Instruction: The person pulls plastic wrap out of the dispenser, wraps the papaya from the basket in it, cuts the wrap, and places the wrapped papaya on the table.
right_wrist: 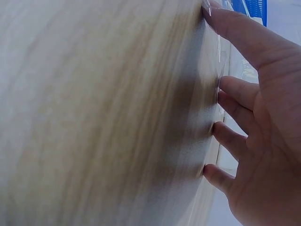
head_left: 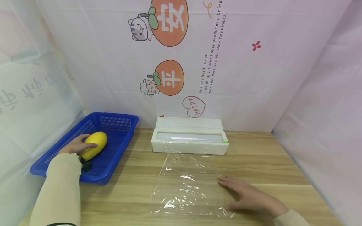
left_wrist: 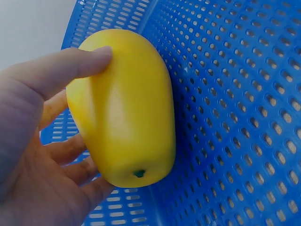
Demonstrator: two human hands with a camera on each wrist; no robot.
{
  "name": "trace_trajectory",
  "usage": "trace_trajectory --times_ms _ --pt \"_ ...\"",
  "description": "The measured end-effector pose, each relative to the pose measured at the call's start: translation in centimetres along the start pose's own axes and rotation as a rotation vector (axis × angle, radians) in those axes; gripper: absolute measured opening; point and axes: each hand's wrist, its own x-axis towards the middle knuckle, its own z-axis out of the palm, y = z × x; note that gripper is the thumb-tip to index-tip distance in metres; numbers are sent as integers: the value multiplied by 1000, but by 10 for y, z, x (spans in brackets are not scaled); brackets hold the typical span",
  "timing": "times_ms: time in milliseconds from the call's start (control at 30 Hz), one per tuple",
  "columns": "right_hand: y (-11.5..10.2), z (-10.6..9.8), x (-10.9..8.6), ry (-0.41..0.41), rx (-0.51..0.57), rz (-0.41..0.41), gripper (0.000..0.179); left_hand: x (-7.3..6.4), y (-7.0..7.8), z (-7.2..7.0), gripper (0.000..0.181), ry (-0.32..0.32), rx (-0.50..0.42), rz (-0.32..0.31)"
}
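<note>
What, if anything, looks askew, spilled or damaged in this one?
The back cloth stands out: its writing runs sideways, as if hung turned. The plastic wrap on the table is wrinkled, probably ordinary. I see no spill or damage.

In the head view, the left hand point(head_left: 74, 146) hides part of the yellow fruit point(head_left: 96, 142), and the clear film point(head_left: 185, 185) is too faint to trace near the right hand point(head_left: 250, 194). The left wrist view crops the blue basket point(left_wrist: 235, 117); the right wrist view blurs the tabletop point(right_wrist: 94, 117).
</note>
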Motion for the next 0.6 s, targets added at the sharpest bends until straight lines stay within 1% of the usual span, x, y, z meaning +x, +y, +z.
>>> trace_trajectory --times_ms 133,233,333,433,600 --pt "0 0 0 2 6 0 87 0 1 -5 98 17 28 6" --pt "1 1 0 9 -5 -4 87 -1 7 -9 97 41 44 30" --pt "3 3 0 18 -19 -10 87 -4 17 -13 97 51 19 64" --pt "3 3 0 22 -27 -17 87 -9 27 -16 97 49 -27 84" --pt "3 2 0 16 -18 -17 87 -12 36 -20 96 64 -68 113"
